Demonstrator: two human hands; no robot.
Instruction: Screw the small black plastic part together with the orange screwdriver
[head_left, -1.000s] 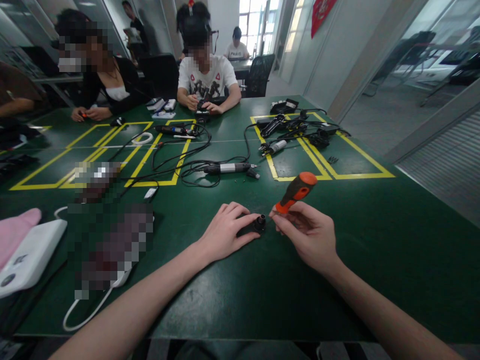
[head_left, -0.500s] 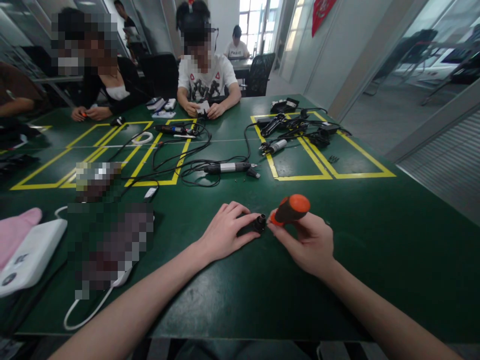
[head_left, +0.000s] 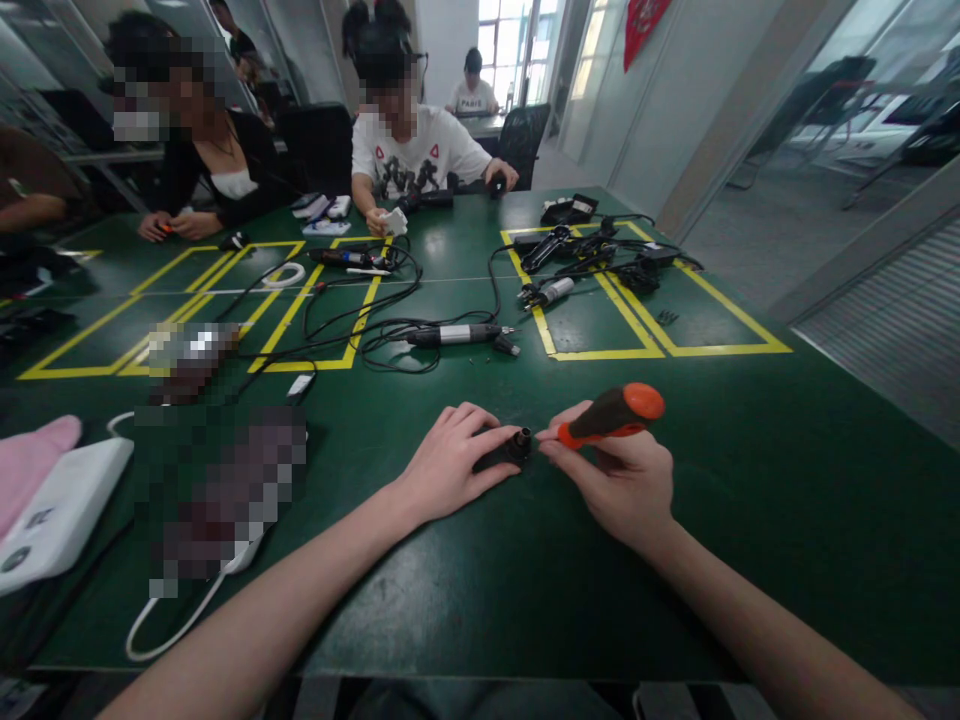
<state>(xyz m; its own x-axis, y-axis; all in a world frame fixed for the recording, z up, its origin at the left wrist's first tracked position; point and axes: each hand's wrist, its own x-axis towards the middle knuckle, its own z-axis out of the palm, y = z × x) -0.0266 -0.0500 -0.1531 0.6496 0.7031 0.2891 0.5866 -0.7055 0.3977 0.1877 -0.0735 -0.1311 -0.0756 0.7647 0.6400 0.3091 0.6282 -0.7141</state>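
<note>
My left hand (head_left: 455,457) is closed around a small black cylindrical part (head_left: 512,449) lying on the green table (head_left: 420,610); its narrower round end points to the right, and the rest is covered by my fingers. Just right of it, my right hand (head_left: 619,478) grips a screwdriver (head_left: 611,414) with a dark handle and orange ends. The handle leans to the right, its orange butt up and away from the black part. Fingertips of the right hand pinch near the front of the screwdriver, so its tip is hidden. A slight gap separates the two hands.
An electric screwdriver (head_left: 457,335) with a coiled cable lies ahead of my hands. Yellow tape outlines (head_left: 607,355) mark the table, with black cables and tools (head_left: 592,250) at back right. A white device (head_left: 64,510) is at left. Across the table sits a person (head_left: 416,150).
The screwdriver has tipped further right in my right hand, its handle lower. My left hand stays put. The person opposite has spread their hands apart, one now around a dark object.
</note>
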